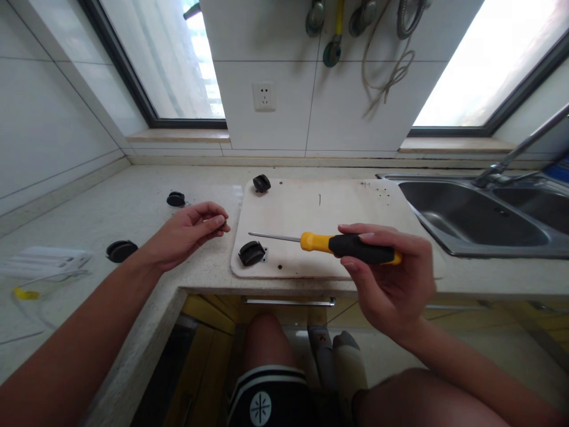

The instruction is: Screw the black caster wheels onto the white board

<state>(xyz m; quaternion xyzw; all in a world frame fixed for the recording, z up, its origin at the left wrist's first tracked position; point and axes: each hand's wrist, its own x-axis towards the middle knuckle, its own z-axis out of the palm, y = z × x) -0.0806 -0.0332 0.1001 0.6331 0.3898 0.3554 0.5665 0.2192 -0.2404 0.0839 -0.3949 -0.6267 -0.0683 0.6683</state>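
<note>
My right hand [395,279] is wrapped round the yellow and black handle of a screwdriver [317,242], its thin shaft pointing left above a white board [306,225]. To the left of the board, my left hand [195,231] is closed in a pinch; whatever its fingertips hold is too small to make out. A black caster wheel [251,253] with a metal plate sits at the board's near left corner, below the screwdriver tip. Another caster [262,183] stands at the far left corner. Two loose casters, one farther back [176,198] and one nearer [121,251], lie on the counter beside my left arm.
A steel sink [457,207] with a faucet [502,169] lies right of the board. At the left are a white plastic item [48,261] and a cable with a yellow tag [25,293]. Pipes and a socket [264,96] are on the tiled wall. Small holes dot the board.
</note>
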